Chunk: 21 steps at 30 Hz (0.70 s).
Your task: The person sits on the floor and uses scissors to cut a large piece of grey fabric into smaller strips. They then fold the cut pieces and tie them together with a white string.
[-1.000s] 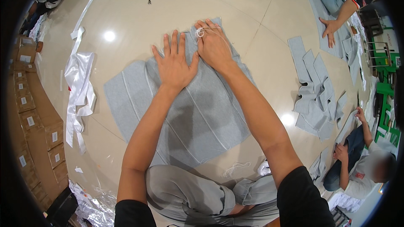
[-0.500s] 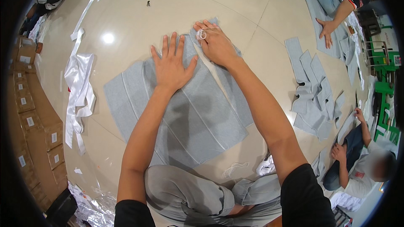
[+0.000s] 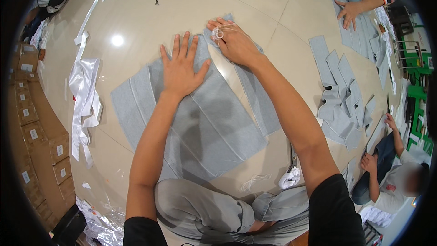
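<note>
Grey fabric panel [image 3: 205, 123] lies spread flat on a glossy cream tiled floor [image 3: 150, 23], just in front of the person's folded knees in grey trousers [image 3: 200, 209]. The left hand [image 3: 182, 68] rests open on it, palm down, fingers fanned, pressing the upper edge of the cloth. The right hand [image 3: 234, 41] sits further out, fingers curled over the top end of a narrower grey strip [image 3: 255, 95] that runs down beside the panel's right edge; a loop of thin white string [image 3: 220, 33] is wound about those fingers. Whether the strip is pinched or only pressed I cannot tell.

The floor reflects a ceiling light as a bright spot [image 3: 117, 40]. Long white ribbon offcuts [image 3: 84, 95] trail down the left side, and beyond them stands a row of brown cardboard boxes [image 3: 34, 132]. Crumpled clear plastic [image 3: 98, 223] lies near the lower left. By the right knee sit a small white wad of thread [image 3: 290, 178] and loose white string on the tiles.

To the right, a heap of cut grey pieces [image 3: 343, 100] is scattered on the floor. Another person's hand [image 3: 349, 12] presses on more grey cloth at the upper right, and a seated co-worker in a white shirt [image 3: 393, 187] is at the lower right, near green metal frames [image 3: 416, 64].
</note>
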Motion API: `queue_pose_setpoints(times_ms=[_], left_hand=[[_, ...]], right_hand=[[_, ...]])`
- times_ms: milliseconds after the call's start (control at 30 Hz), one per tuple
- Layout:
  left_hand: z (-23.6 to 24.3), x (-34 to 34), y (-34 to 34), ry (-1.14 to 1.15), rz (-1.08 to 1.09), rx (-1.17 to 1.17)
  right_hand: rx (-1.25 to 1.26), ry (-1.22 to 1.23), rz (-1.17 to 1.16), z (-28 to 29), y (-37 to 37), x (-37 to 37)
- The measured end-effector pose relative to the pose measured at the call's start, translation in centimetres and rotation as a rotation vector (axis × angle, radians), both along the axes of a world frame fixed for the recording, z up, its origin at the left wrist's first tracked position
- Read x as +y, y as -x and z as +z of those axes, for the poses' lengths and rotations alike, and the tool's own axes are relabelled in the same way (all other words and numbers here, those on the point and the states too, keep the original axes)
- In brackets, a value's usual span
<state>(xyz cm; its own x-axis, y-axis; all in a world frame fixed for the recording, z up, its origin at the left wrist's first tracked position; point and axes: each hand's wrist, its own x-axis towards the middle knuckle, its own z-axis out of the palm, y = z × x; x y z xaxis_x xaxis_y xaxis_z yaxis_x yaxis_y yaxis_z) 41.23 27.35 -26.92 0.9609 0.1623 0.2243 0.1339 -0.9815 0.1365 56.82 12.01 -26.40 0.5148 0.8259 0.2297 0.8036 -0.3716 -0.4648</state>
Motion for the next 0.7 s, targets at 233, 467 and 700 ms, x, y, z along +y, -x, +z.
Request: queue_pose_setpoints(times_ms=[233, 467, 700], left_hand=[[0.5, 1.0, -0.2, -0.03, -0.099, 0.034], [0.9, 2.1, -0.4, -0.029, -0.183, 0.043], [1.2, 2.8, -0.5, -0.037, -0.23, 0.067]], right_hand=[[-0.026, 0.034, 0.058, -0.4, -1.0, -0.7], [0.0, 0.016, 0.102, -0.4, -1.4, -0.9], [0.003, 0.025, 0.115, -0.9, -1.8, -1.0]])
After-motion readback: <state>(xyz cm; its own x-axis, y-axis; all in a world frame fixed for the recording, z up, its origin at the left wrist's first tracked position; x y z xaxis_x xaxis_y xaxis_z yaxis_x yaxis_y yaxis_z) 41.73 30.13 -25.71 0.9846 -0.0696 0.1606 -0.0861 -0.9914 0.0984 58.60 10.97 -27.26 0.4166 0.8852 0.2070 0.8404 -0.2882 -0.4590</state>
